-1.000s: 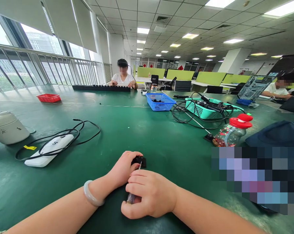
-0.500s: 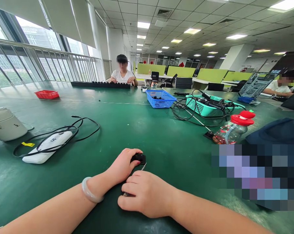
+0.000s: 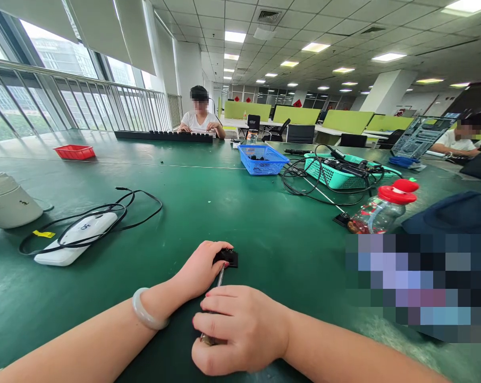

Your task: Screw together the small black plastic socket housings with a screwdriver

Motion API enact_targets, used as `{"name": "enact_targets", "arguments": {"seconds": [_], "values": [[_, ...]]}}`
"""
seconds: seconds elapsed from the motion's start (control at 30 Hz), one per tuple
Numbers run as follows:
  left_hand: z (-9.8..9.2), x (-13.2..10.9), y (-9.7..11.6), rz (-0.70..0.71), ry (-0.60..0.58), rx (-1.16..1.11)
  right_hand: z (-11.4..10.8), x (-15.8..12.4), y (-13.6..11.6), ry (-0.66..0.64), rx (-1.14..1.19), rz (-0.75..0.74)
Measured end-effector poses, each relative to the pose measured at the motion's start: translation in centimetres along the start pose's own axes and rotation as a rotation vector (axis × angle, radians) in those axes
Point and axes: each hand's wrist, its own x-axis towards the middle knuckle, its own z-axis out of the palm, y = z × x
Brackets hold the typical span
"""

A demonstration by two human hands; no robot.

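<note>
Right hand (image 3: 240, 330) fisted round screwdriver (image 3: 220, 276), tip on small black part (image 3: 229, 258) | left hand (image 3: 198, 268) grips part, pinning it down | step: likely screw-turning | next: keep tip seated

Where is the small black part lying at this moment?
In the head view, the small black part lies on the green table, low and centre, held by the left hand, just ahead of the right hand and its screwdriver.

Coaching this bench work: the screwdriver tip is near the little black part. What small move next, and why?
Probably seat the screwdriver tip in the small black part before turning. The left hand holds the part down, the right hand grips the handle, and the shaft points at its near edge; contact is unclear.
</note>
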Motion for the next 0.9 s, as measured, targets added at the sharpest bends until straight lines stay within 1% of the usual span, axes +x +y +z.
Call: {"name": "enact_targets", "arguments": {"seconds": [0.3,0.7,0.9], "values": [[0.04,-0.06,-0.07,0.009,-0.004,0.016,-0.39,-0.21,0.17,0.024,-0.052,0.037],[-0.06,-0.08,0.20,0.012,0.001,0.019,-0.32,-0.64,0.16,-0.012,-0.062,0.056],[-0.17,-0.13,0.33,-0.004,-0.015,0.014,-0.26,-0.39,0.15,0.071,-0.061,0.056]]}}
